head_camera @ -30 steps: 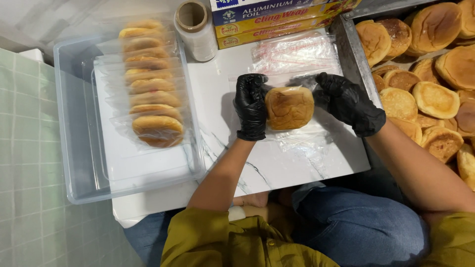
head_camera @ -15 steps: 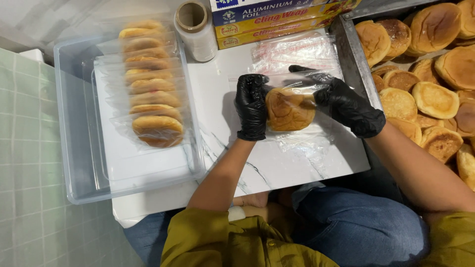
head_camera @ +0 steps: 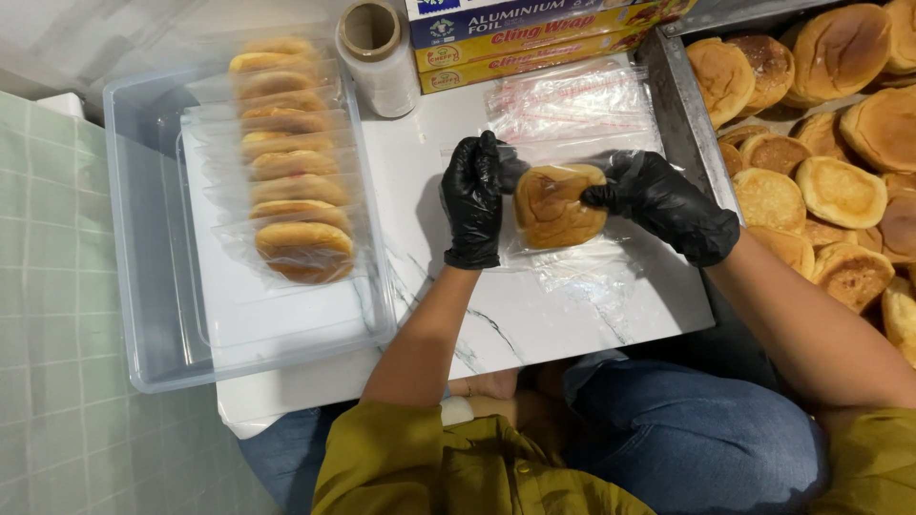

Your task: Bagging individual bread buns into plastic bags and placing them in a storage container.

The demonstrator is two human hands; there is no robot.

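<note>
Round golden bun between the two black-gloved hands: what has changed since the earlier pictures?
The round golden bun now lies inside a clear plastic bag; the right hand moved up to its top edge. The left hand stays at its left side. The clear bin of bagged buns is unchanged.

Gloved hands (head_camera: pixel 572 200) bagging bun (head_camera: pixel 558 205).

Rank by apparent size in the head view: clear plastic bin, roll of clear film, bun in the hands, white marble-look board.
1. Clear plastic bin and white marble-look board: similar, board partly covered, can't separate.
2. Round golden bun, held by both black-gloved hands.
3. Roll of clear film, close to the bun.
</note>
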